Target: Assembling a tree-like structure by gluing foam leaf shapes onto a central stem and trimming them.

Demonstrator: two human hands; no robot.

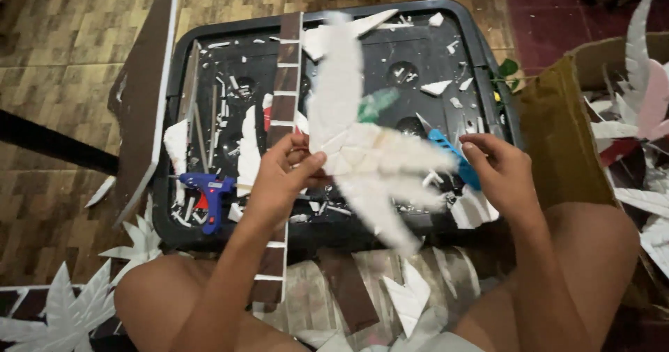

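1. Nearest the camera, bare knees were seen at either side of the lower frame, with white foam leaf cut-outs (408,297) and a loose brown strip (348,289) lying on the floor between them.

2. The left hand (282,178) was closed in a pinch on the white, feather-like foam leaf piece (369,164), thumb on top at the piece's left edge and fingers curled beneath it.

3. The right hand (502,174) was held half open just beside the leaf's right-hand tips; whether a fingertip touched the foam could not be told, as the piece was blurred.

4. The leaf piece was held in the air above the tray, between the two hands. Its long axis ran from a narrow top, up and slightly left, down to fanned points at the lower right. The left hand was therefore at its middle and the nearer of the two; the right hand lay off its spread end.

5. Behind the left hand, a long brown strip with white cross-bands (284,108) ran nearly upright, passing under the wrist.

6. Under the hands lay a black plastic tray (488,52) littered with white foam scraps. A blue glue gun (208,188) rested at its near-left corner, well apart from the leaf, and a light blue cutter (453,155) lay just beside the right hand's fingers.

7. Farther out, a brown board with a white edge (143,94) leaned at the left, and a cardboard box (557,129) holding more white leaves stood at the right.
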